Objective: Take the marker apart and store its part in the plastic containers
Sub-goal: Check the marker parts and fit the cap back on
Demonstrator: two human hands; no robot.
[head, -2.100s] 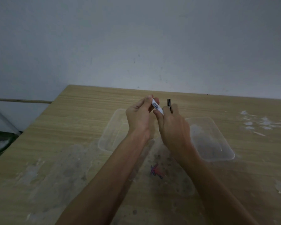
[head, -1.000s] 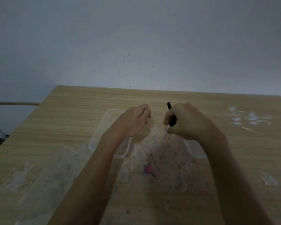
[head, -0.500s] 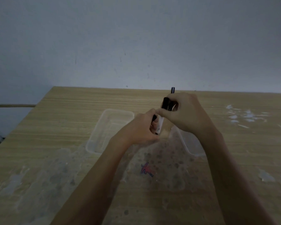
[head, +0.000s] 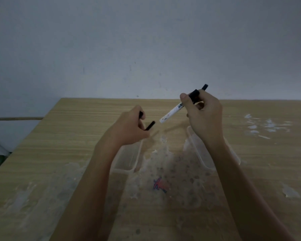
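Note:
My right hand (head: pixel 204 117) grips the white marker barrel (head: pixel 172 114) by its black upper end, held slanted in the air with the open lower end pointing down-left. My left hand (head: pixel 129 129) pinches a thin black rod-like marker part (head: pixel 149 126), a short gap away from the barrel's end. A second small black piece (head: pixel 142 115) shows at my left fingertips. Two clear plastic containers lie on the table below: the left container (head: pixel 129 160) under my left wrist, the right container (head: pixel 198 150) largely hidden by my right forearm.
The wooden table (head: pixel 76 136) has white smears at the right (head: pixel 264 126) and a red-blue scribble (head: pixel 159 185) near me. The table's left edge drops off at the left. A grey wall rises behind the far edge.
Half a second ago both hands met at the marker. Now they have drawn apart: my right hand lifted the barrel up-right, and my left hand holds the black part pulled out of it.

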